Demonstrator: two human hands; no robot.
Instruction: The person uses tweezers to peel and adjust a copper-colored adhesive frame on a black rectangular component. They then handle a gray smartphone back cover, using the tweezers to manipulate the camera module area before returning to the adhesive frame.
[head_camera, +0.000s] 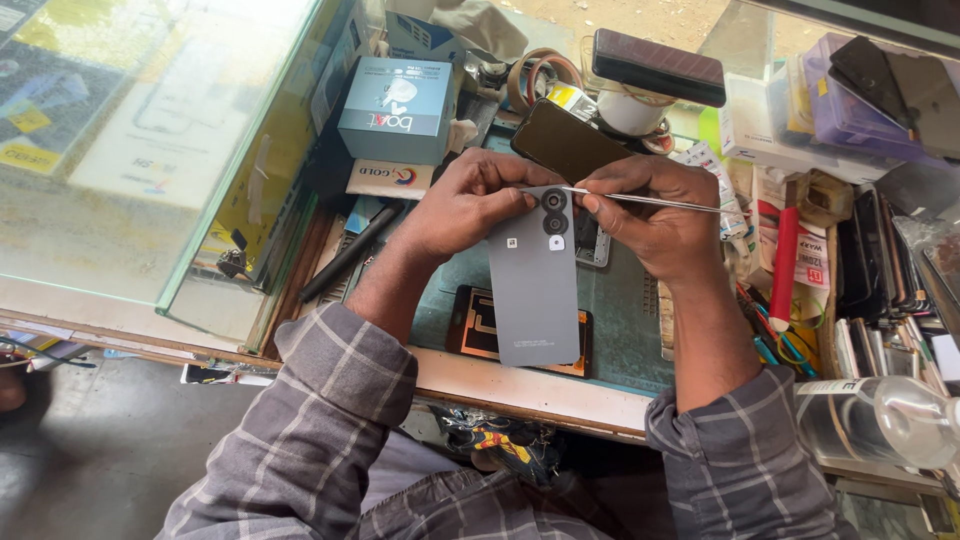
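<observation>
Flat grey rectangular phone back cover (533, 290) held upright over the teal work surface (625, 330). Left hand (460, 205) fingers pinch its top edge beside the camera rings. Right hand (655, 215) fingers grip thin metal tweezers (650, 201), tip at the upper ring. Behind: dark phone (565, 142), pale blue box (397, 108).

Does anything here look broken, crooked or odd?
Yes: the grey phone back cover is off its phone, held up in the left hand, while the right hand holds metal tweezers at its camera end. An opened phone lies beneath on the mat.
</observation>
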